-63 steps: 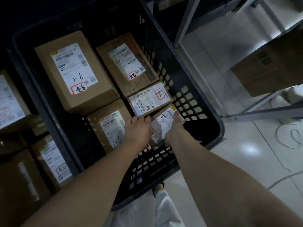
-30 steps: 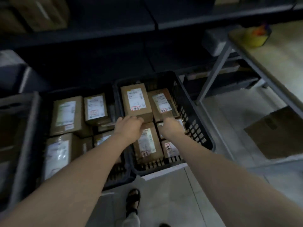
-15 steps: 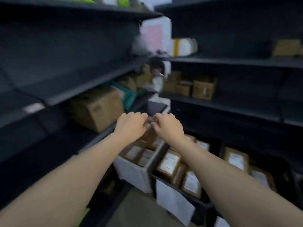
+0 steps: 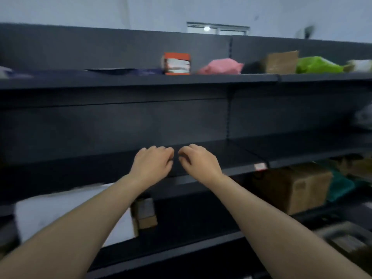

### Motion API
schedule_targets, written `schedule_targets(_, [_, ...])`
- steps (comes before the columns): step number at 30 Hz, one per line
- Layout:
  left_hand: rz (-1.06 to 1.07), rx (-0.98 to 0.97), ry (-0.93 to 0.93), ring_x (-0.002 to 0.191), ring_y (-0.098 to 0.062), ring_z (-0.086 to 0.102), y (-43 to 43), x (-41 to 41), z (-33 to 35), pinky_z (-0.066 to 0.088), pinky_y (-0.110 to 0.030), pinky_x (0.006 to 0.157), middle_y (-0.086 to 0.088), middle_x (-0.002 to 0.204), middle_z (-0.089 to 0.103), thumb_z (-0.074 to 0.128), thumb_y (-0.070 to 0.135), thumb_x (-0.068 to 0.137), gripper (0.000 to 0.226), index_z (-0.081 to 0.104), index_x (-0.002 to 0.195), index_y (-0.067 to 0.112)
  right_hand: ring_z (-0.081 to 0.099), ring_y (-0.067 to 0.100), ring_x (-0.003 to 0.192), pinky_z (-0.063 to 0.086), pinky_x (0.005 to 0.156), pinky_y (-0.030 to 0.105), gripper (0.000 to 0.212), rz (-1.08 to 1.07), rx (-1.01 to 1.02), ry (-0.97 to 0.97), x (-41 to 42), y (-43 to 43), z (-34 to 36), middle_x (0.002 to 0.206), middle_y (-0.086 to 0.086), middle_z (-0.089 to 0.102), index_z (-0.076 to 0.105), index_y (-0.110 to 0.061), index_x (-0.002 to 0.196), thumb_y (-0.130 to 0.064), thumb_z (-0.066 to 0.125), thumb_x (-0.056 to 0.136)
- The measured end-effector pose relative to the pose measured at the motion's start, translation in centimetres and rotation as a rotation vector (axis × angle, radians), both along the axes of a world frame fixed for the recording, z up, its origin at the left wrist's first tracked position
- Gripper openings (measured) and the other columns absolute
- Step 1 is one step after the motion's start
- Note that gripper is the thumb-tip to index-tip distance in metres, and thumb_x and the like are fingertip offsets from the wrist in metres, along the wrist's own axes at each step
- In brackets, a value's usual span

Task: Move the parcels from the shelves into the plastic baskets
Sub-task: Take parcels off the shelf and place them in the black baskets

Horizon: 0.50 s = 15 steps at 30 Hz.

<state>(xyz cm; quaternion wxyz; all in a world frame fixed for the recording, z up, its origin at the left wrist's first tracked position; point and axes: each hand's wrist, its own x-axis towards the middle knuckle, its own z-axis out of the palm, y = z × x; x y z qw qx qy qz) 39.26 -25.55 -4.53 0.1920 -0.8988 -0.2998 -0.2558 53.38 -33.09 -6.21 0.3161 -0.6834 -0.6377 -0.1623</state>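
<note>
My left hand (image 4: 153, 162) and my right hand (image 4: 198, 161) hang side by side before a bare dark shelf (image 4: 241, 150), fingers loosely curled, holding nothing. On the top shelf (image 4: 141, 79) stand an orange-and-white box (image 4: 176, 63), a pink bag parcel (image 4: 220, 66), a brown carton (image 4: 280, 61) and a green bag parcel (image 4: 318, 65). One shelf below my hands, a large brown carton (image 4: 291, 188) sits at the right and a small brown box (image 4: 145, 213) under my left forearm. No basket is in view.
A big white box (image 4: 60, 210) fills the lower shelf at the left. A teal bag (image 4: 340, 186) lies beside the large carton. A pale bag (image 4: 364, 117) shows at the right edge. A grey crate (image 4: 346, 236) sits at the lower right.
My view has swung up from the black basket of parcels to the shelves. Both hands let go of the small parcel, rose together and now hang bare before the middle shelf.
</note>
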Motion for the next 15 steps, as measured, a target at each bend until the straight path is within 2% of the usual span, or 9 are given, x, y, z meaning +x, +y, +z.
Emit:
schedule_targets(4, [0.198,0.001,-0.004,0.101,-0.022,0.058,5.8,-8.7,0.3,0.038,-0.033,0.080,0.003,0.107,0.065,0.044,0.033,0.094,0.020,0.057,0.105,0.023,0.055,0.021,0.105,0.047,0.076,0.034,0.027,0.169,0.006,-0.028,-7.3,8.2,1.4,0.111,0.001,0.060,0.061,-0.020,0.119,-0.029,0.047,0.098])
schedule_targets(8, [0.371,-0.005,-0.063,0.100,-0.021,0.057,10.2,-17.2,0.5,0.039,-0.032,0.084,0.003,0.105,0.064,0.046,0.032,0.093,0.021,0.059,0.107,0.023,0.053,0.019,0.106,0.043,0.075,0.030,0.027,0.381,-0.038,-0.065,-14.1,15.7,2.1,0.113,-0.001,0.059,0.060,-0.021,0.121,-0.028,0.046,0.099])
schedule_targets(11, [0.523,-0.006,-0.107,0.099,-0.021,0.057,12.2,-23.4,0.4,0.038,-0.033,0.080,0.003,0.104,0.064,0.048,0.033,0.093,0.019,0.059,0.106,0.025,0.055,0.020,0.107,0.049,0.080,0.035,0.027,0.532,-0.056,-0.086,-19.5,20.7,2.7,0.113,0.000,0.060,0.060,-0.021,0.121,-0.028,0.047,0.098])
schedule_targets(15, [0.727,-0.045,-0.106,0.106,-0.024,0.055,13.4,-31.5,0.8,0.039,-0.036,0.083,0.001,0.111,0.062,0.046,0.036,0.093,0.022,0.056,0.111,0.026,0.055,0.022,0.108,0.049,0.081,0.035,0.029,0.687,-0.060,-0.080,-28.4,25.4,3.2,0.116,0.001,0.059,0.059,-0.021,0.124,-0.028,0.048,0.098])
